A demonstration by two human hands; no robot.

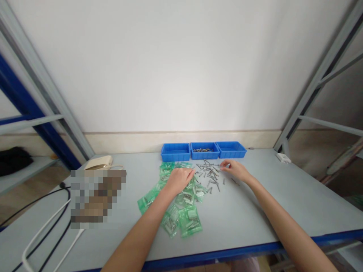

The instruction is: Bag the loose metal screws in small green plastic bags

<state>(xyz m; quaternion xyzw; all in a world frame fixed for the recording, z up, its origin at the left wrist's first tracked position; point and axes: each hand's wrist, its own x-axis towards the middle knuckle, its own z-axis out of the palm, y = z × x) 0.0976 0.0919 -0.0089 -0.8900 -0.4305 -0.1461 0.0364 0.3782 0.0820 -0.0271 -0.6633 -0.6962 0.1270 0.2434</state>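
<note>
My left hand [179, 180] is closed over the green plastic bags [190, 223], thumb and fingers pressed together at the left edge of a loose pile of screws [211, 174]. Whatever it pinches is too small to make out. Across the pile, my right hand [235, 168] has its fingertips pinched on a screw at the right side. The screws lie scattered in many directions on the grey table [241, 219]. Small metal parts show through the clear green bags, several of which overlap under and around my left forearm.
Three blue bins stand in a row behind the pile: a left bin [176, 154], a middle bin [204, 155] with screws inside, and a right bin [231, 151]. A cream box [98, 162], cables [45, 226] and a blurred patch are at left. A white block [283, 158] lies far right.
</note>
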